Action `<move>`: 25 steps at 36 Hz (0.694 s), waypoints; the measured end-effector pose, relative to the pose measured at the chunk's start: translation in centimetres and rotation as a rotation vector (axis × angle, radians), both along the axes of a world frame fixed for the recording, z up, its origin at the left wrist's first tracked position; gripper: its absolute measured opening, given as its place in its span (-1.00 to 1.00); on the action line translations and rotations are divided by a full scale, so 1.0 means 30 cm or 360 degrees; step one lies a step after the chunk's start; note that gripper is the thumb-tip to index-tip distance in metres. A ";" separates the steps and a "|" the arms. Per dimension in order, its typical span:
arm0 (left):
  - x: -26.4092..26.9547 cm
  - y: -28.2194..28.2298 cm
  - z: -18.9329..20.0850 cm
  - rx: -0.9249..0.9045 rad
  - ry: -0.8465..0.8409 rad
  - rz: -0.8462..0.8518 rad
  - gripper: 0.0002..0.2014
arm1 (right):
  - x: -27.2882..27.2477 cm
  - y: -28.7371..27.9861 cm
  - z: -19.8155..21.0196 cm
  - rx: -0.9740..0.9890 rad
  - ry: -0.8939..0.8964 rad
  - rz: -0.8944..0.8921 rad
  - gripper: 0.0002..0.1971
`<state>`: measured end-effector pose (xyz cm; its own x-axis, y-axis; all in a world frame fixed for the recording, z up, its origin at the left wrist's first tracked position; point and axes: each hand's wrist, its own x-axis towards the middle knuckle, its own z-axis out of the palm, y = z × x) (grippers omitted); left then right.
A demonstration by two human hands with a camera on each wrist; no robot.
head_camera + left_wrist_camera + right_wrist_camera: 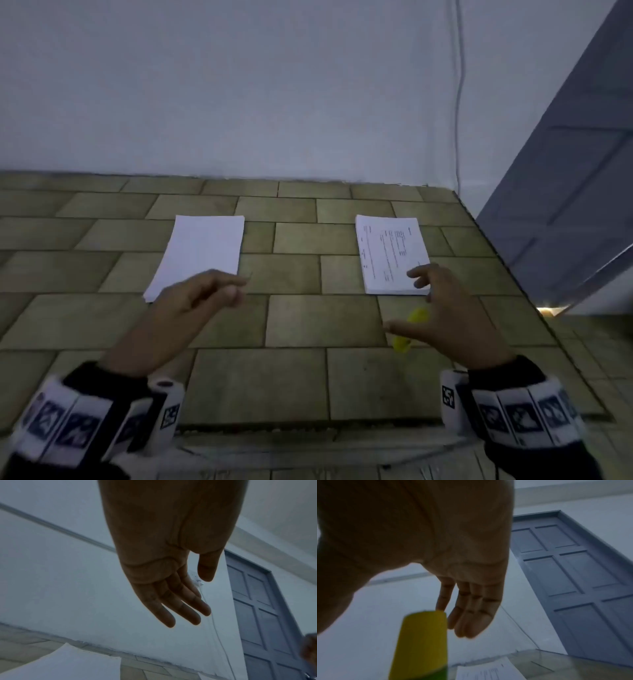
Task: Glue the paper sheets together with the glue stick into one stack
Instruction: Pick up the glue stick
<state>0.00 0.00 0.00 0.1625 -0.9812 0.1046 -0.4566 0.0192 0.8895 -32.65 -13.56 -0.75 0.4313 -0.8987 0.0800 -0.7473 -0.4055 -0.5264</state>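
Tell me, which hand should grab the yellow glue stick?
The right hand, probably. It hovers open right over the glue stick, beside the printed stack. The left hand is over by the blank sheets.

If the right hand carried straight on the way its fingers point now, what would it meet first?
Most likely the printed paper stack: the right hand, open above the yellow glue stick, points at the stack's near right corner. Depth is unclear, so it may pass just above it.
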 end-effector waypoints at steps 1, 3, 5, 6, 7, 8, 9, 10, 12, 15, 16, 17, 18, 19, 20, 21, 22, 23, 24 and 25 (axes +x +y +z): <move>0.009 -0.013 -0.001 -0.0003 0.0016 0.0027 -0.71 | 0.003 -0.007 -0.002 0.0081 0.0014 -0.0032 -0.16; 0.030 -0.037 0.002 0.0016 0.0031 0.0053 -0.69 | 0.001 -0.019 -0.009 0.0201 0.0097 -0.0051 -0.14; 0.045 -0.057 -0.011 0.0058 0.0053 0.0060 -0.73 | -0.002 -0.028 -0.024 0.0271 0.0195 -0.0035 -0.22; 0.051 -0.067 -0.022 0.0077 0.0040 0.0066 -0.77 | -0.004 -0.031 -0.032 0.0288 0.0214 -0.0034 -0.29; 0.059 -0.076 -0.034 0.0088 0.0027 0.0068 -0.80 | -0.006 -0.033 -0.038 0.0297 0.0209 -0.0030 -0.36; 0.071 -0.087 -0.049 0.0096 0.0018 0.0061 -0.81 | -0.008 -0.035 -0.043 0.0297 0.0207 -0.0019 -0.41; 0.077 -0.095 -0.058 0.0113 0.0012 0.0062 -0.81 | -0.010 -0.036 -0.049 0.0296 0.0196 -0.0021 -0.46; 0.082 -0.102 -0.065 0.0128 0.0008 0.0066 -0.81 | -0.013 -0.039 -0.055 0.0294 0.0192 -0.0018 -0.50; 0.088 -0.113 -0.082 0.0160 -0.0003 0.0064 -0.82 | -0.016 -0.042 -0.066 0.0286 0.0194 0.0029 -0.58; 0.086 -0.128 -0.098 0.0199 -0.0004 0.0049 -0.82 | -0.011 -0.045 -0.080 0.0260 0.0163 0.0106 -0.65; 0.085 -0.133 -0.103 0.0204 -0.0014 0.0041 -0.82 | -0.008 -0.047 -0.087 0.0259 0.0131 0.0129 -0.66; 0.081 -0.138 -0.106 0.0207 -0.0019 0.0033 -0.82 | -0.001 -0.045 -0.092 0.0277 0.0097 0.0154 -0.66; 0.076 -0.143 -0.108 0.0206 -0.0026 0.0026 -0.82 | 0.007 -0.046 -0.098 0.0295 0.0065 0.0184 -0.66; 0.069 -0.148 -0.108 0.0206 -0.0021 0.0014 -0.82 | 0.016 -0.046 -0.105 0.0308 0.0021 0.0212 -0.67; 0.060 -0.154 -0.106 0.0206 -0.0010 -0.0001 -0.81 | 0.027 -0.047 -0.109 0.0314 -0.0028 0.0236 -0.68; 0.051 -0.160 -0.102 0.0208 0.0000 -0.0017 -0.81 | 0.040 -0.049 -0.109 0.0312 -0.0075 0.0255 -0.70; 0.040 -0.168 -0.098 0.0209 0.0002 -0.0036 -0.81 | 0.057 -0.049 -0.107 0.0299 -0.0107 0.0275 -0.72; 0.029 -0.177 -0.093 0.0210 -0.0002 -0.0056 -0.81 | 0.077 -0.050 -0.105 0.0282 -0.0125 0.0302 -0.73; 0.015 -0.186 -0.087 0.0205 -0.0007 -0.0079 -0.79 | 0.097 -0.050 -0.103 0.0261 -0.0134 0.0332 -0.73; -0.001 -0.196 -0.080 0.0195 -0.0006 -0.0104 -0.74 | 0.119 -0.049 -0.102 0.0232 -0.0145 0.0361 -0.72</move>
